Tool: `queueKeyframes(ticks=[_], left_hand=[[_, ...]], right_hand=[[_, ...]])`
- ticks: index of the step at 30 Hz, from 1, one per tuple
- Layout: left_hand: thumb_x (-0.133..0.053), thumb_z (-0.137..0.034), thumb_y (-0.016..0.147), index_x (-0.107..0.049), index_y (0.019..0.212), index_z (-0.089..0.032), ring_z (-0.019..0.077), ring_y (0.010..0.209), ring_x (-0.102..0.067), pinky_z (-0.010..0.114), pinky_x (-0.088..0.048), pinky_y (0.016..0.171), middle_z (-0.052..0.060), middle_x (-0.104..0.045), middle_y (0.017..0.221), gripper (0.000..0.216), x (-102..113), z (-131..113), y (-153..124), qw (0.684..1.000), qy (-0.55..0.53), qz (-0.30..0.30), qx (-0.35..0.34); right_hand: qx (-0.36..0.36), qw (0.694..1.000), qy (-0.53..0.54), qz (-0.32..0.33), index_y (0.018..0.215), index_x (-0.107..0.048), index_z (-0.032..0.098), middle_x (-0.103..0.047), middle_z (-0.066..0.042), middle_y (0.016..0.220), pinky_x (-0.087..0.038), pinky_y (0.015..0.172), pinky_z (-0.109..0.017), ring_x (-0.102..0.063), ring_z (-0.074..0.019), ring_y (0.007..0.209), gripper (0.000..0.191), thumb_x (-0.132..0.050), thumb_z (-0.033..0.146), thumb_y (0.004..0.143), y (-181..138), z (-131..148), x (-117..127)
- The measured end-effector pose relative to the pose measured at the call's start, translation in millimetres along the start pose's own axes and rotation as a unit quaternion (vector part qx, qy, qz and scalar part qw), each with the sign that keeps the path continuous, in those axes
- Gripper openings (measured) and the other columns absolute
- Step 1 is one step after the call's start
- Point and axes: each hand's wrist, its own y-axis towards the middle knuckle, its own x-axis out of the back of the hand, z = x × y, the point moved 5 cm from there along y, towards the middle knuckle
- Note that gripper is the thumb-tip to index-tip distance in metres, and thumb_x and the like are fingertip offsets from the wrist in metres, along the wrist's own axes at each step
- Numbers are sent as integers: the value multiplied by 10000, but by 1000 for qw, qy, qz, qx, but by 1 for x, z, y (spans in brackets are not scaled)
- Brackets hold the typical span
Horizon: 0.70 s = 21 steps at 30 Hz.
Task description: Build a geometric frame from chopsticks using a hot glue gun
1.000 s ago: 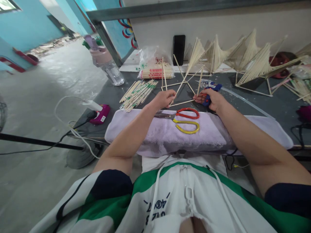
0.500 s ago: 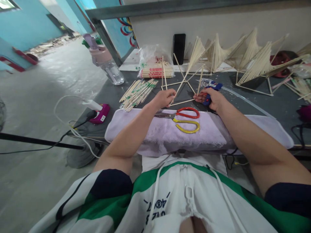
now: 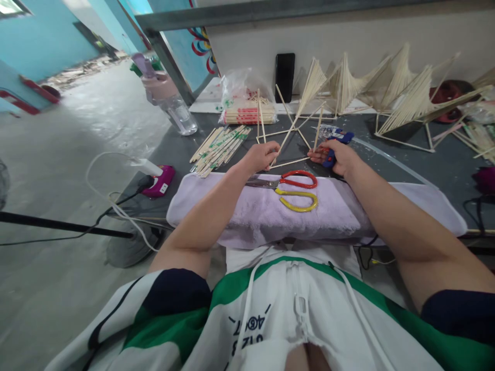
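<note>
My left hand [image 3: 264, 155] is closed around the near left corner of a stick frame [image 3: 281, 133] made of thin wooden sticks. The fingers of my right hand [image 3: 335, 154] pinch the foot of a short upright wooden stick [image 3: 318, 128] at the frame's right corner. A blue glue gun [image 3: 341, 136] lies beside and partly under my right hand, which hides some of it. From its rear runs a long clear glue stick [image 3: 390, 158]. Scissors [image 3: 297, 190] with one red and one yellow handle rest on a lilac towel [image 3: 332, 219] just in front of my hands.
Wrapped chopsticks [image 3: 220, 149] lie left of the frame, with a plastic bag of sticks [image 3: 247, 111] behind. A phone [image 3: 285, 77] leans on the wall. Fanned stick structures [image 3: 406, 98] stand at right. A bottle [image 3: 170, 98] and magenta power adapter [image 3: 160, 181] are at left.
</note>
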Motion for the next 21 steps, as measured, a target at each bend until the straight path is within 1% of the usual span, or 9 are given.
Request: queueKeyframes(ticks=[8,13,18,21], left_hand=[[-488,-285,878,-593,979,-195,95,493,-589,211,-447,513,-30,-616,700,171,-1,2,1,1000,4,5,0],[-489,-286,871,-599,973,-191,98,496,-593,212,-447,523,-27,-622,695,177,0,1,1,1000,7,4,-6],[-492,-297,872,-605,976,-192,94,502,-586,216,-453,533,-18,-648,726,186,0,1,1,1000,6,5,4],[-491,-289,870,-603,971,-190,92,498,-579,214,-450,533,-21,-642,709,181,0,-1,1,1000,3,4,4]], right_hand=[[-2,1000,0,-2,713,-602,134,-742,-123,757,-641,658,-288,-749,-197,730,193,-493,95,867,-1,0,-1],[1,1000,2,-4,723,-598,144,-739,-119,748,-639,654,-290,-748,-198,725,190,-489,99,871,-3,1,-1],[3,1000,-4,3,746,-594,165,-740,-100,758,-640,712,-285,-751,-189,747,119,-554,128,852,-2,0,0],[5,1000,-6,0,751,-593,162,-737,-97,760,-641,712,-290,-751,-191,742,92,-585,143,841,-1,0,1]])
